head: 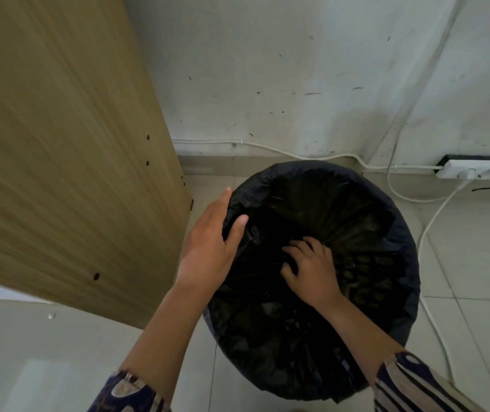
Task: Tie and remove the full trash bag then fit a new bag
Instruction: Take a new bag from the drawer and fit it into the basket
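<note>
Two hands [211, 248] on black bag [371, 233], tiled floor [475, 263]

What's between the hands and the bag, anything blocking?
Nothing visible. The left hand rests on the bag at its left rim, thumb inside; the right hand presses the plastic inside the opening.

A round bin lined with a black trash bag [356, 203] is seen from above on a pale tiled floor [475, 263], near a scuffed white wall [297, 69]. The left hand [211, 248] is laid on the bag's left rim, thumb inside. The right hand [312, 269] is pressed into the crumpled plastic inside, fingers [293, 249] curled. A wooden panel [59, 144] is seen at left. A white power strip [475, 173] and cables [428, 233] are seen at right.
</note>
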`<state>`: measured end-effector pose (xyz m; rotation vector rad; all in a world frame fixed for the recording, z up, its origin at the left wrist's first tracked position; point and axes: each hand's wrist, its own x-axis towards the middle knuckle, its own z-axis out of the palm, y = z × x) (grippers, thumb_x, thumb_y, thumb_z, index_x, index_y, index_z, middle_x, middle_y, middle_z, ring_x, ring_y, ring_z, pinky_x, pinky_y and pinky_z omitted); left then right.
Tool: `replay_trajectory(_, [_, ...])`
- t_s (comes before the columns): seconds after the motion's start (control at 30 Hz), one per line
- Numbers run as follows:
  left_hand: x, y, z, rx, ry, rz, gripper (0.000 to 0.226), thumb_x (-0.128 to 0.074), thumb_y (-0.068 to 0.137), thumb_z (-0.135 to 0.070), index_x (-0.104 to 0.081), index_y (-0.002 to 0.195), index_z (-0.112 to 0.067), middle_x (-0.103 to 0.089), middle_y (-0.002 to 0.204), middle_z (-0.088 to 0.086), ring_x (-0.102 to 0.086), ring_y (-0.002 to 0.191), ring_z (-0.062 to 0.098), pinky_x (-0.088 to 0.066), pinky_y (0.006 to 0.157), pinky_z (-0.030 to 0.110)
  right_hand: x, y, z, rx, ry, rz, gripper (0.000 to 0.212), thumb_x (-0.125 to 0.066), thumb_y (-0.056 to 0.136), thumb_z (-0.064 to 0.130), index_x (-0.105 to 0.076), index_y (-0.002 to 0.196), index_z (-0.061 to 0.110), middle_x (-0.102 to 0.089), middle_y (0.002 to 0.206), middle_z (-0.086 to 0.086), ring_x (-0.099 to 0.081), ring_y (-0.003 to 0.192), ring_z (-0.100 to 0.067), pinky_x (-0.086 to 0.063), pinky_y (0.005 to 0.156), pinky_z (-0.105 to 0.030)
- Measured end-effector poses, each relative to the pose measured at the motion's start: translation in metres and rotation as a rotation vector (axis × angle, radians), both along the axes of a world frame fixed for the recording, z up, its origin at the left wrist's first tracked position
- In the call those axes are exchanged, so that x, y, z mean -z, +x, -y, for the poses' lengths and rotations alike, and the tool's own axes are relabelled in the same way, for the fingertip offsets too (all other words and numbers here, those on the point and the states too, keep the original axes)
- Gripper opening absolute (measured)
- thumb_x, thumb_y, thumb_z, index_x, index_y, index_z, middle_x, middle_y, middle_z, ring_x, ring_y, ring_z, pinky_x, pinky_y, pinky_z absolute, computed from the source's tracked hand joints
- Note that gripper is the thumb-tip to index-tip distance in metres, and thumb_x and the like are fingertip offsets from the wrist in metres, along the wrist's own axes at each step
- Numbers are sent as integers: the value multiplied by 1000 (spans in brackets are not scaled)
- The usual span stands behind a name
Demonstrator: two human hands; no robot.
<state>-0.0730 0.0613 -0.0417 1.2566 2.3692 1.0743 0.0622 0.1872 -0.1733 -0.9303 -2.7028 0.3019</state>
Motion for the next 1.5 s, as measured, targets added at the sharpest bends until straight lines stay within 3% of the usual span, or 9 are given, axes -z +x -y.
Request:
replay_trajectory(0.1, [0, 1, 1, -11, 14, 23, 57, -38, 92, -40, -21, 144, -23, -34, 147, -4, -30, 134, 9, -23, 102, 18, 2, -7, 8, -35, -43, 4, 37, -57, 78, 25, -59, 113, 12, -61, 113, -10, -55, 110, -31, -44, 90, -41])
replay_trajectory(0.17, [0, 3, 3, -16, 17, 28, 57, -38, 92, -41, -20, 144, -24, -33, 148, -5, -29, 135, 8, -22, 103, 18, 14, -7, 14, -20, -353, 327, 63, -51, 85, 45, -30, 139, 21, -27, 149, -8, -17, 140, -32, -16, 112, -49])
replay_trajectory(0.3, [0, 6, 6, -15, 3, 39, 57, -37, 92, -42, -18, 144, -28, -30, 149, -8, -26, 135, 6, -21, 102, 16, 30, -14, 18, -53, -580, 572, 90, -45, 74, 72, 5, 142, 41, 17, 155, 0, 27, 137, -33, 14, 109, -56])
replay_trajectory(0.43, [1, 5, 5, -20, 9, 37, 58, -37, 91, -43, -19, 144, -28, -31, 148, -9, -27, 135, 6, -21, 101, 16, 22, -16, 16, -49, -540, 470, 91, -53, 74, 64, -2, 144, 35, 2, 157, 2, 13, 142, -32, 8, 112, -53])
replay_trajectory(0.6, [0, 6, 6, -31, 19, 69, 59, -36, 90, -45, -20, 144, -27, -32, 148, -8, -27, 135, 5, -21, 101, 15, 5, -13, 13, 52, -279, -109, 54, -59, 80, 38, -50, 128, 15, -54, 130, -8, -46, 123, -28, -37, 102, -38])
replay_trajectory(0.83, [-2, 11, 7, -34, 32, 112, 66, -30, 83, -53, -20, 144, -29, -31, 148, -9, -23, 125, -6, -21, 102, 17, 9, -52, 32, -104, -587, 515, 100, -50, 70, 74, 1, 144, 31, 22, 154, 3, 21, 139, -32, 11, 109, -60])
replay_trajectory(1.03, [-3, 10, 9, -67, 33, 121, 69, -29, 81, -54, -21, 144, -28, -31, 149, -8, -27, 135, 6, -20, 103, 18, -7, -36, 31, -115, -489, 350, 83, -50, 85, 47, 5, 145, 26, 9, 156, -4, 9, 143, -28, 3, 115, -46])
replay_trajectory(1.2, [-4, 13, 7, -58, 28, 123, 68, -28, 81, -55, -20, 143, -29, -30, 149, -8, -26, 134, 4, -21, 102, 18, -1, 1, 13, -17, -406, 650, 62, -35, 91, 52, -5, 143, 39, 11, 156, 0, 20, 139, -34, 13, 109, -58])
replay_trajectory(1.5, [-3, 16, 11, -39, 22, 80, 54, -36, 92, -41, -23, 143, -28, -36, 145, -8, -26, 119, -7, -24, 99, 14, 21, 9, 20, -12, -574, 816, 92, -37, 72, 78, 8, 142, 39, 15, 155, 5, 24, 138, -32, 17, 107, -58])
